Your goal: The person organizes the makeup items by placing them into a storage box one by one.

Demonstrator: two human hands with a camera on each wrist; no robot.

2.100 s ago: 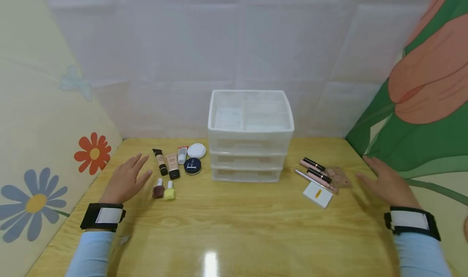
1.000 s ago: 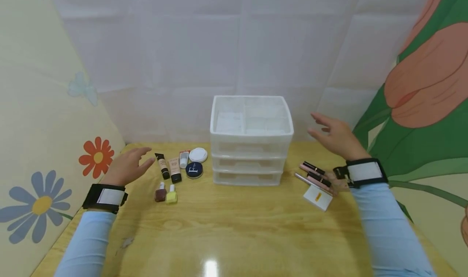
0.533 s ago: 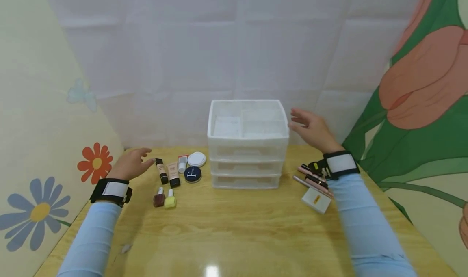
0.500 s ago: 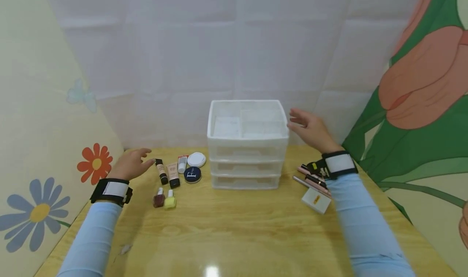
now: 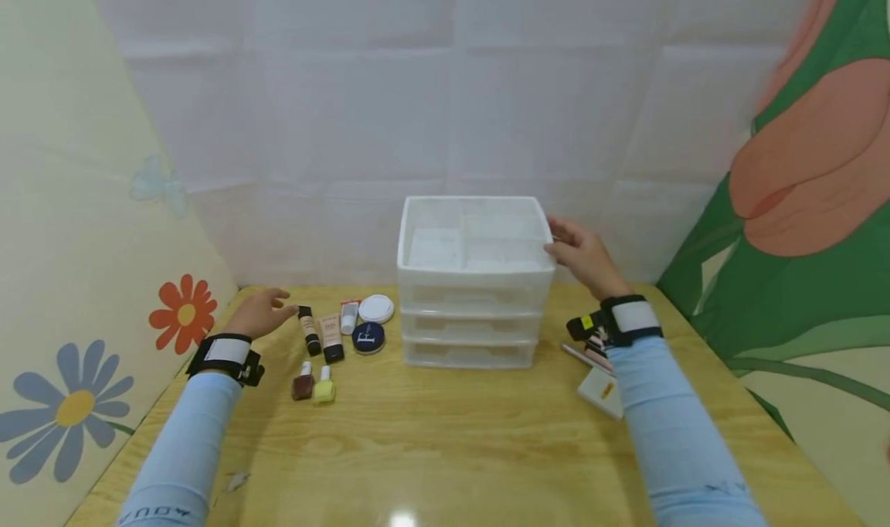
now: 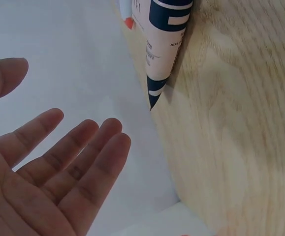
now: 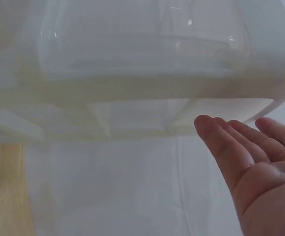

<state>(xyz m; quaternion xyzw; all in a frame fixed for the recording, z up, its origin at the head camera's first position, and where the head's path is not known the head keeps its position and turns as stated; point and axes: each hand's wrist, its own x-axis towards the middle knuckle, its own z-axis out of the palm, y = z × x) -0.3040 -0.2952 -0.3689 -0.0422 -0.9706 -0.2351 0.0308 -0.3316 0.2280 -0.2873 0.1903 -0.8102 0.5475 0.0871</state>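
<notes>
2 grips open: right hand (image 5: 582, 255) at 3 o'clock side of drawer organizer (image 5: 474, 280), left hand (image 5: 263, 313) beside black-capped tube (image 5: 308, 331) on counter (image 5: 445, 442).

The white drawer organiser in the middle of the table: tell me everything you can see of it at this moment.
The drawer organiser is translucent white plastic, upright at the back centre of the wooden table. Its open top tray is split into compartments that look empty; below are three shallow drawers, all pushed in, contents not discernible. The right hand, fingers straight, is at its upper right rim; actual contact cannot be confirmed. Cosmetics lie on the table on both sides, apart from it.
</notes>
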